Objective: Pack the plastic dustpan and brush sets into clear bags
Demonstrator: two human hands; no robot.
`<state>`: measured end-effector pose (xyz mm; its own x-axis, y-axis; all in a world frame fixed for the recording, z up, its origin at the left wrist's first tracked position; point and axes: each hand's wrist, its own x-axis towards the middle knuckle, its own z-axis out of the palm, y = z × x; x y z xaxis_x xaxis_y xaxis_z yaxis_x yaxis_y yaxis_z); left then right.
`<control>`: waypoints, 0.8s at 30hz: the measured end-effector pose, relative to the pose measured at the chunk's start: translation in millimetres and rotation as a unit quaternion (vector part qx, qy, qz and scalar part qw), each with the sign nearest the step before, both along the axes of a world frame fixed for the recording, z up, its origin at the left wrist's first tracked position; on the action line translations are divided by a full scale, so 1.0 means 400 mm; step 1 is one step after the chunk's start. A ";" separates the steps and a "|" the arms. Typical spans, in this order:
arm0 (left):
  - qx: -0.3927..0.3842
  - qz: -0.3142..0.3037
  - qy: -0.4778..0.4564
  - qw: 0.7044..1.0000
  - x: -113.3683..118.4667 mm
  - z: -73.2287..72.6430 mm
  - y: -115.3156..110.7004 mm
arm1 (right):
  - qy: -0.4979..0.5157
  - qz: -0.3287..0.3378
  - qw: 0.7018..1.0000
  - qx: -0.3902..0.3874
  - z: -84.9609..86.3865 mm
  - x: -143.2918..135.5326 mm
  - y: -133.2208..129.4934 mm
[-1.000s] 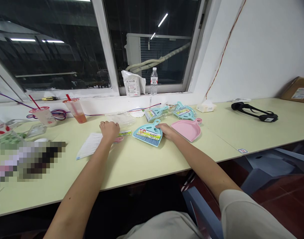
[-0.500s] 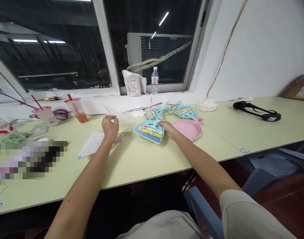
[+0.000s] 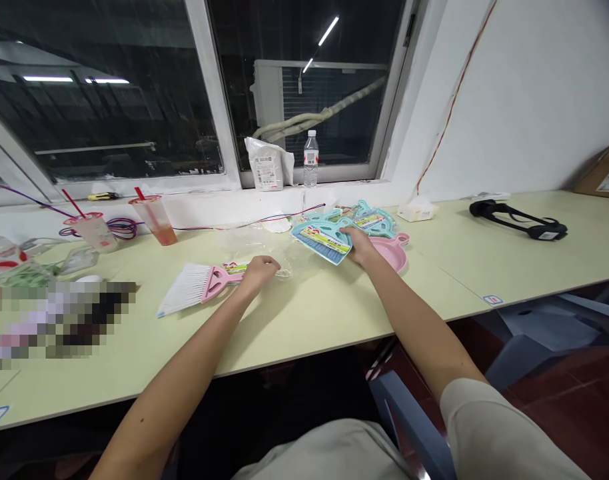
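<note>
Holding blue dustpan-and-brush set point(image 3: 322, 243) out leftward in closed right hand point(image 3: 362, 248), with left hand point(image 3: 261, 272) curled, its hold unclear.

The pale yellow table point(image 3: 304, 320) bears a pink brush point(image 3: 203, 285), a pink dustpan point(image 3: 394, 253) and a cardboard box point(image 3: 602, 175).

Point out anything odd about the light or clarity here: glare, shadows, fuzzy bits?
Head view: bright streaks stand out in the dark window; a soft shadow lies on the table beside the left forearm; a blocky, pixelated patch hides part of the picture's left side; clear plastic near the left hand is hard to trace.
</note>
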<state>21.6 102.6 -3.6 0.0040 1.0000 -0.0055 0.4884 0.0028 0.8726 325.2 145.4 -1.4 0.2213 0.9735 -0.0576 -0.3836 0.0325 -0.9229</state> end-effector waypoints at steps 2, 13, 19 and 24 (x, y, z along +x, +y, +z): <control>0.018 0.000 0.051 0.999 -0.008 0.007 0.001 | 0.010 0.001 0.999 -0.039 -0.011 -0.037 0.000; -0.056 0.009 -0.379 0.924 -0.007 0.047 -0.006 | 0.042 0.062 0.996 -0.049 -0.025 -0.220 -0.078; -0.101 -0.041 -0.412 0.904 -0.011 0.030 0.003 | 0.022 0.109 0.993 -0.029 -0.026 -0.248 -0.101; -0.061 0.000 -0.425 0.903 -0.038 0.045 0.023 | -0.029 0.151 0.988 0.023 -0.029 -0.205 -0.069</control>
